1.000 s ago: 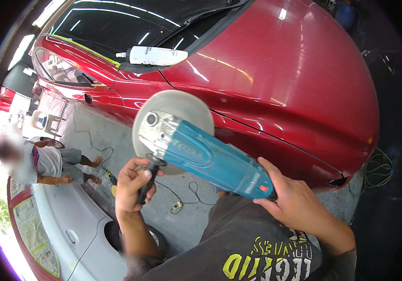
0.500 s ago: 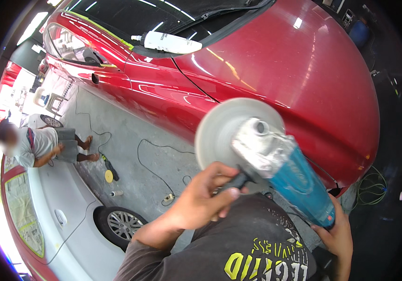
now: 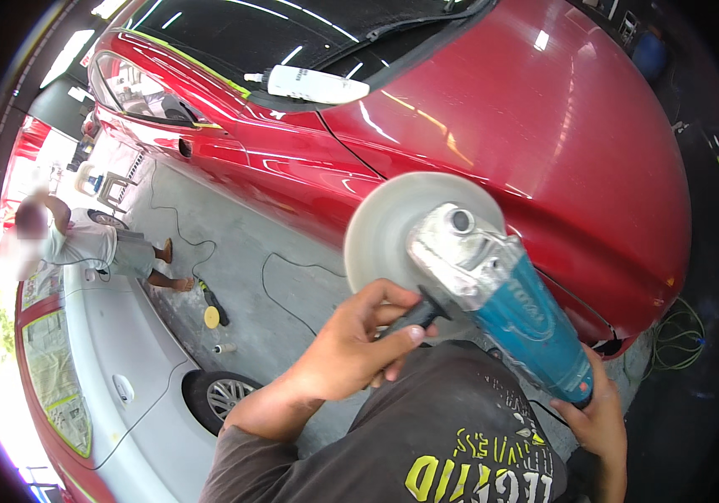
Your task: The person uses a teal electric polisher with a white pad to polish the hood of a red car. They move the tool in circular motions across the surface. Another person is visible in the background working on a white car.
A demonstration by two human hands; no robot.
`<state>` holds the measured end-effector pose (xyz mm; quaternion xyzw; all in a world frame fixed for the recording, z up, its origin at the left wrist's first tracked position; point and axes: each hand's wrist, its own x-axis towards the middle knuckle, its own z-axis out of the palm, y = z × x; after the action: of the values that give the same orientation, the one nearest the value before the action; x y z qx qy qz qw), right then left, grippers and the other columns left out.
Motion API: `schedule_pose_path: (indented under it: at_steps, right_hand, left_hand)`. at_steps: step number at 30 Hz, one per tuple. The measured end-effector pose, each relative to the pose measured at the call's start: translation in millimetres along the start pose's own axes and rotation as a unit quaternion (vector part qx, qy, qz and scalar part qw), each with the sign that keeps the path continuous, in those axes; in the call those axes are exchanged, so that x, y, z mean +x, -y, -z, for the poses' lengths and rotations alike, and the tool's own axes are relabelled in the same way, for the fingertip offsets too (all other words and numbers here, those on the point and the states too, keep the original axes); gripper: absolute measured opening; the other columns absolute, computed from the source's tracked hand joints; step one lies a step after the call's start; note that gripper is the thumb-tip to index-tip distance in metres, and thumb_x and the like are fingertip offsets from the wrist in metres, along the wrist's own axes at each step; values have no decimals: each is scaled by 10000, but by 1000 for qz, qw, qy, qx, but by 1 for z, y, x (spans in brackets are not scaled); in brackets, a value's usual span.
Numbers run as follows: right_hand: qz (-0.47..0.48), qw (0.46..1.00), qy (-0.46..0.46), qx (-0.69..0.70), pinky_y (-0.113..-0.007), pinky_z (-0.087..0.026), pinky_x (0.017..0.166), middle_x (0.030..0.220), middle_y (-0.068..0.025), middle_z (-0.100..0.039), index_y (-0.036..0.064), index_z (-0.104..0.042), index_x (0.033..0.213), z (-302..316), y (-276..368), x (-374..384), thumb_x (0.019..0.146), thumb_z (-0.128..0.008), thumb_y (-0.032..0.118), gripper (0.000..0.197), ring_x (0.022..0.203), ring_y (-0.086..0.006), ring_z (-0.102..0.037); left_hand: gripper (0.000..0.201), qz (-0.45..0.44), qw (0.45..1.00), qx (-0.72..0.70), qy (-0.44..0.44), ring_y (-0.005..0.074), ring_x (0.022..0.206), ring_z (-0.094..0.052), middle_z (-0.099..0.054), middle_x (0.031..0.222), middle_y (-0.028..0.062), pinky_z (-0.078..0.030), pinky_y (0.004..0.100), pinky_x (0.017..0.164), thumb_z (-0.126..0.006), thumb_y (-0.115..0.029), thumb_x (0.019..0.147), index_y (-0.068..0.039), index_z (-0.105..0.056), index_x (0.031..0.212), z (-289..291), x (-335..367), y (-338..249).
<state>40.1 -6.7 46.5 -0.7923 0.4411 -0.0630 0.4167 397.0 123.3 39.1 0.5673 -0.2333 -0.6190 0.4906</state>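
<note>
Red car [image 3: 477,117] at 12 on my feed; polisher [image 3: 506,289] 2 o'clock from left hand [image 3: 366,339], which wraps its side handle [image 3: 412,318]; right hand [image 3: 601,423] clutches the tail [image 3: 576,387].

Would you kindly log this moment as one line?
left grip: black side handle | right grip: rear of blue polisher | white bottle: on red car

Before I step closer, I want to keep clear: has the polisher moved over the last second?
Yes. Judged against the white bottle on the red car, the polisher has shifted rightward, toward the car's front.
</note>
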Motion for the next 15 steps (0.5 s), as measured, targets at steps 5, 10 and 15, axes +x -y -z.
schedule_pose_path:
  at_steps: [5,10,15]
  right_hand:
    - [44,998,31,-39,-470,-569,949,1249,-271,-714,24,-404,1584,-54,21,47,842,-834,183,872,1098,-449,-724]
    - [141,986,20,-85,-487,-572,915,1246,-267,-704,9,-416,1581,-98,39,92,848,-829,174,858,1064,-434,-725]
    - [176,979,22,-103,-491,-578,889,1255,-266,-698,14,-386,1596,-111,63,118,857,-821,178,874,1042,-437,-727]
  left_hand:
    - [334,-64,994,-32,-81,92,544,-593,-780,1075,182,-430,229,453,-719,-33,990,-6,-515,1253,73,-1,28]
    - [299,-176,975,-34,-131,108,528,-589,-780,1043,167,-415,245,429,-751,7,951,-35,-561,1177,144,13,70]
    - [284,-211,966,-42,-146,148,495,-592,-748,1019,224,-422,247,394,-751,-7,937,-37,-571,1155,175,17,62]
